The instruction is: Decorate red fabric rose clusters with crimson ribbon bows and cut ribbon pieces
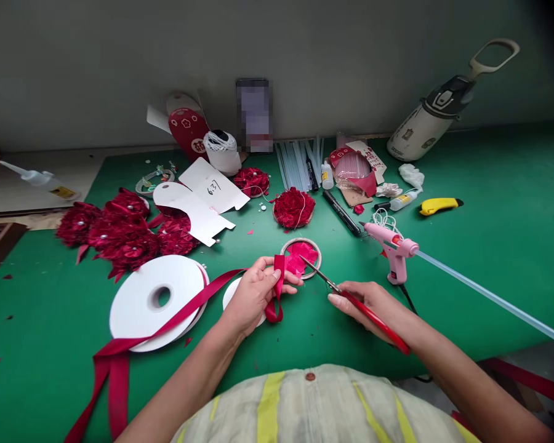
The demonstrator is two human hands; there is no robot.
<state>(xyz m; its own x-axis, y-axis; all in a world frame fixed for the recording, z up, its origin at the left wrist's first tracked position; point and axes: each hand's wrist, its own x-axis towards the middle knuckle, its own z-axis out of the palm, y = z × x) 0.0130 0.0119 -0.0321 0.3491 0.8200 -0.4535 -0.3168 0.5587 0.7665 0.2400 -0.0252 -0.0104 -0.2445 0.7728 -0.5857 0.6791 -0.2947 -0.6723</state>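
Observation:
My left hand (258, 289) pinches a dark red ribbon (278, 280), whose end forms a loop below the fingers. From there the ribbon runs left across a large white spool (141, 301) and hangs toward the near edge. Red-handled scissors (373, 320) are in my right hand (372, 304), their tips pointing up and left. The tips are over a round ring dish (320, 261) holding bright pink-red pieces (300, 255). Partly hidden behind my left hand lies a smaller white disc (231, 295).
Red fabric flowers (120, 237) and white cards (212, 187) lie at the left. A pink glue gun (394, 249) with a long clear stick is at the right, near a yellow cutter (438, 206). A bottle (420, 132) and a phone (255, 117) stand at the back.

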